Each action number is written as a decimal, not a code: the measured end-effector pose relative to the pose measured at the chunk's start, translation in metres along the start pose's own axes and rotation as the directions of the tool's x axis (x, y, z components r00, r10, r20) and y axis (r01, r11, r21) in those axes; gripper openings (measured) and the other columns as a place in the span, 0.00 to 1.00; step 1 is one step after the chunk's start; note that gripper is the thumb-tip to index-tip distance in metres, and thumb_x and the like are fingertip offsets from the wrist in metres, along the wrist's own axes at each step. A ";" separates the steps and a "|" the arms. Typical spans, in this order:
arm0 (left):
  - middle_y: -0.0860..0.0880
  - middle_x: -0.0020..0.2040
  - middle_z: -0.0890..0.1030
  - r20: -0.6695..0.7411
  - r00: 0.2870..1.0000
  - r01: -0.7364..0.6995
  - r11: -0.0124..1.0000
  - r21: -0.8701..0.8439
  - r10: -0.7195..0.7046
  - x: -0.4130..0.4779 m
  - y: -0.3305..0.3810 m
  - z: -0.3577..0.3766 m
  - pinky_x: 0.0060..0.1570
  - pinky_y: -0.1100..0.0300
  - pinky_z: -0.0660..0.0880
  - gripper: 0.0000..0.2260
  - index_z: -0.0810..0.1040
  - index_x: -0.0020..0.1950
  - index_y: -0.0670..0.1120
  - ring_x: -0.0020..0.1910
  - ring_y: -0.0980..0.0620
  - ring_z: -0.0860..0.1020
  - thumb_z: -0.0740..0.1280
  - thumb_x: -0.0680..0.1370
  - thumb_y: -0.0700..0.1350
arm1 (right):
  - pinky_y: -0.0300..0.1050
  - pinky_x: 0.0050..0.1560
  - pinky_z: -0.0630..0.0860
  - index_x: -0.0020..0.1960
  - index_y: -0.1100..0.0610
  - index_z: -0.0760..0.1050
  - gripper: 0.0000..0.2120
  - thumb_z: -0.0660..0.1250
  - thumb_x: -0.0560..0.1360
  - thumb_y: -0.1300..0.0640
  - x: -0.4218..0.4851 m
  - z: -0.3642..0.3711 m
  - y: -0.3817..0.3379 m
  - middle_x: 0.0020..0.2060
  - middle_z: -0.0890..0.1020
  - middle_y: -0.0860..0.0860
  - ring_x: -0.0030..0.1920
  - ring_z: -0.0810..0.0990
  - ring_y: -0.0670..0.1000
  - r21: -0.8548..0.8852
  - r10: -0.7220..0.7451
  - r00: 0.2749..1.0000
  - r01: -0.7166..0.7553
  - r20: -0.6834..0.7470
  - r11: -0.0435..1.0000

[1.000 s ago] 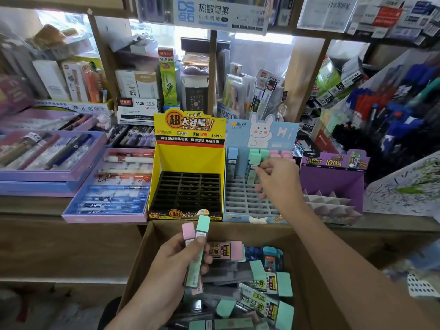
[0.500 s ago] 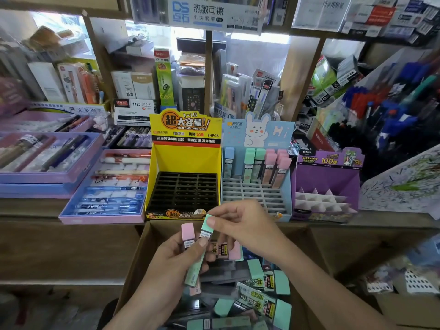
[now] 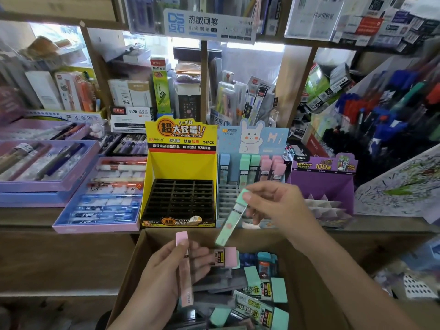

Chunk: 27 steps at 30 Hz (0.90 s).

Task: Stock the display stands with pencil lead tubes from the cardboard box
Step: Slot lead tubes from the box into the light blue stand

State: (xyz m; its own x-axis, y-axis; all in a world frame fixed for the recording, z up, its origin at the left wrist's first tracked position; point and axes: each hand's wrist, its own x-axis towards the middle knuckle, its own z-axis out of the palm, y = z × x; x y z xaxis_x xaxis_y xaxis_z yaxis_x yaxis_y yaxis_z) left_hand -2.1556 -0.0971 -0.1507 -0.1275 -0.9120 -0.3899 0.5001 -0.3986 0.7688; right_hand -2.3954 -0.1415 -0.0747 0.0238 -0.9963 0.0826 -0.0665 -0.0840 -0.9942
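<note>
Below, one cardboard box (image 3: 133,270) is lying open, holding a loose heap of lead tubes (image 3: 259,306); behind it three stands are sitting side by side: yellow stand (image 3: 181,163), blue stand (image 3: 252,139), purple stand (image 3: 321,184); the blue stand is holding one blue, two green and four pink tubes; the left hand (image 3: 166,270) is gripping one pink tube (image 3: 184,270) over the box; the right hand (image 3: 278,206) is pinching one green tube (image 3: 229,222), tilted, before the blue stand.
</note>
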 end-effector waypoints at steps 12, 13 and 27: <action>0.34 0.40 0.81 0.021 1.000 -0.015 0.995 0.103 0.013 0.003 -0.001 -0.004 0.28 0.57 0.76 0.13 0.87 0.46 0.37 0.31 0.45 0.79 0.71 0.71 0.46 | 0.42 0.40 0.84 0.54 0.63 0.81 0.06 0.71 0.78 0.68 0.043 -0.048 -0.020 0.39 0.84 0.59 0.35 0.86 0.52 -0.312 -0.311 0.923 0.234 -0.226 0.921; 0.34 0.39 0.81 0.018 1.000 -0.016 0.994 0.110 0.014 0.003 -0.001 -0.005 0.27 0.57 0.76 0.13 0.87 0.47 0.37 0.31 0.45 0.79 0.71 0.71 0.46 | 0.43 0.41 0.85 0.54 0.60 0.81 0.07 0.71 0.78 0.68 0.045 -0.048 -0.018 0.38 0.85 0.56 0.36 0.86 0.52 -0.348 -0.319 0.922 0.232 -0.218 0.908; 0.36 0.37 0.81 0.004 1.000 0.021 0.989 0.145 -0.021 0.007 0.001 -0.007 0.30 0.55 0.78 0.13 0.88 0.47 0.38 0.31 0.44 0.79 0.72 0.71 0.46 | 0.44 0.45 0.85 0.57 0.61 0.83 0.08 0.71 0.78 0.67 0.061 -0.049 -0.002 0.36 0.85 0.54 0.38 0.87 0.48 -0.500 -0.321 0.939 0.222 -0.121 0.837</action>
State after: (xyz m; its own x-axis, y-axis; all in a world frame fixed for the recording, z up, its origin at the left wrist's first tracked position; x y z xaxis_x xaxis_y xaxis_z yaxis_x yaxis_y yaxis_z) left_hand -2.1497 -0.1030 -0.1567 -0.1420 -0.9037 -0.4040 0.3681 -0.4271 0.8259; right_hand -2.4423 -0.2027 -0.0645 -0.0768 -0.9111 0.4050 -0.5493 -0.3003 -0.7798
